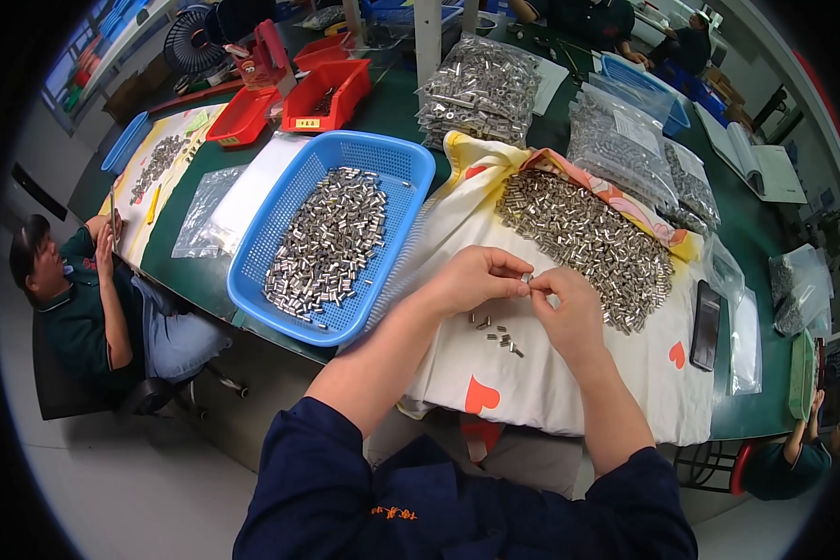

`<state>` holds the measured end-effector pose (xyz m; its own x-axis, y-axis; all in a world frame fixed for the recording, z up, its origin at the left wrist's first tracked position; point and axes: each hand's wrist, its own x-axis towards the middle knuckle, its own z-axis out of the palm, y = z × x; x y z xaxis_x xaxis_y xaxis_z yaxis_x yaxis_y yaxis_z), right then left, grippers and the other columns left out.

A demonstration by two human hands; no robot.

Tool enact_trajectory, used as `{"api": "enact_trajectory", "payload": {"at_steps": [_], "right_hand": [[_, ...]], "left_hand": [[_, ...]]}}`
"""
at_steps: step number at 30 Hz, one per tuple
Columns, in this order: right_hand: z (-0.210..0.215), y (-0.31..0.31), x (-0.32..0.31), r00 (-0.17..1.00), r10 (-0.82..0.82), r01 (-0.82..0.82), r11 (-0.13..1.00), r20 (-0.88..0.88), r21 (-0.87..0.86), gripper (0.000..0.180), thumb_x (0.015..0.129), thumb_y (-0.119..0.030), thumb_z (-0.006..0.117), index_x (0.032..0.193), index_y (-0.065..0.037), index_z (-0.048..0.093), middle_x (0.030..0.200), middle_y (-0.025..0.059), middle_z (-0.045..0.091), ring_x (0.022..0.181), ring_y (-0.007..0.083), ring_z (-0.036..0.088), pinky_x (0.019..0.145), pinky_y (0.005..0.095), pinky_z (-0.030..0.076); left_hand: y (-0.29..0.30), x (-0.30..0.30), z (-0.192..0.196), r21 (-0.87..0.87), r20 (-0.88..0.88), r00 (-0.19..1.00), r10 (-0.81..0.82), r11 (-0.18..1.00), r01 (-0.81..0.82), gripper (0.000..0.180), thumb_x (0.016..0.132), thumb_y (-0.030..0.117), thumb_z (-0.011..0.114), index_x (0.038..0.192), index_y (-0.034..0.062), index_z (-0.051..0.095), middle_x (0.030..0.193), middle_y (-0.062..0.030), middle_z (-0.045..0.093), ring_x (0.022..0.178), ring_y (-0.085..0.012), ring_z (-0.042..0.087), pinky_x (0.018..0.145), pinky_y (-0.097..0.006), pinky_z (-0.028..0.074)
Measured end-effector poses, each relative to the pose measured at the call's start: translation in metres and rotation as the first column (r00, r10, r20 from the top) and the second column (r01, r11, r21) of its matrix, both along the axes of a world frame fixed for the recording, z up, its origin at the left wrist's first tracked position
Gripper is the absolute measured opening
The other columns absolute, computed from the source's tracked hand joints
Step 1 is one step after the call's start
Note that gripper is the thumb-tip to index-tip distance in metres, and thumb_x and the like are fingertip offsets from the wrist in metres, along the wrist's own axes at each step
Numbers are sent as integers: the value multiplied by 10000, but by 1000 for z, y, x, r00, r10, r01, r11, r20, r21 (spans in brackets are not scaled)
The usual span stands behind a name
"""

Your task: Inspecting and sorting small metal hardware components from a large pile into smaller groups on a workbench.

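Above a white cloth [569, 392] printed with hearts, my left hand [476, 280] and my right hand [566, 306] meet fingertip to fingertip. Between them is a small metal cylinder [526, 277], pinched from both sides and partly hidden by the fingers. Several loose metal cylinders [502, 338] lie on the cloth just below my hands. Beyond my right hand spreads a big heap of the same shiny cylinders [593, 243], bordered by the cloth's folded yellow and pink edge. Left of my left hand stands a blue plastic basket [403, 219] with a pile of cylinders in it.
Bags of metal parts [481, 89] stand at the back, with more bags [621, 140] to their right. A phone [706, 325] lies at the cloth's right edge. Red bins [327, 93] sit at the back left. One co-worker [84, 299] sits at the left; others are farther off.
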<state>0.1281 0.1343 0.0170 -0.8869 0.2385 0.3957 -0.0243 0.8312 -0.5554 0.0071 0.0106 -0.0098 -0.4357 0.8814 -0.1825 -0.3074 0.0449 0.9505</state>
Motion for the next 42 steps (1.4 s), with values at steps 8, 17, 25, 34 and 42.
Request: {"api": "enact_trajectory", "payload": {"at_steps": [8, 17, 25, 34, 42], "right_hand": [[2, -1, 0, 999, 8, -18, 957, -36, -291, 62, 712, -33, 611, 765, -8, 589, 733, 68, 600, 642, 149, 574, 589, 243, 450], [2, 16, -2, 956, 110, 58, 837, 270, -545, 155, 708, -72, 633, 845, -13, 593, 740, 59, 607, 654, 129, 569, 603, 235, 448], [-4, 37, 5, 961, -116, 50, 966, 252, 253, 100, 678, -96, 629, 751, -30, 608, 737, 111, 584, 704, 264, 560, 668, 364, 444], [0, 39, 7, 912, -246, 168, 954, 328, 247, 60, 684, -83, 610, 725, -40, 605, 751, 120, 583, 771, 275, 552, 690, 380, 432], [-10, 44, 9, 948, -193, 108, 943, 254, 314, 39, 694, -49, 557, 699, -34, 594, 735, 129, 580, 757, 287, 549, 689, 388, 435]], "left_hand": [[-2, -4, 0, 38, 47, 999, -2, 999, 1, 283, 765, 13, 613, 1042, -19, 565, 861, -66, 617, 771, -115, 597, 709, -218, 483], [-5, -3, 6, -27, 42, 994, -101, 994, 102, 289, 756, 11, 630, 1036, -20, 566, 893, -78, 622, 777, -104, 592, 706, -223, 486], [-6, 0, 8, -85, -56, 984, -171, 982, 166, 317, 744, 10, 647, 1046, -22, 556, 900, -63, 619, 797, -90, 589, 717, -213, 481], [-7, 0, 10, -94, -99, 980, -172, 982, 163, 304, 749, 6, 636, 1042, -19, 558, 910, -57, 613, 810, -89, 585, 722, -206, 479], [-7, 1, 13, -106, -33, 986, -165, 981, 161, 282, 764, 10, 616, 1038, -18, 557, 915, -55, 608, 804, -96, 586, 712, -210, 482]]}}
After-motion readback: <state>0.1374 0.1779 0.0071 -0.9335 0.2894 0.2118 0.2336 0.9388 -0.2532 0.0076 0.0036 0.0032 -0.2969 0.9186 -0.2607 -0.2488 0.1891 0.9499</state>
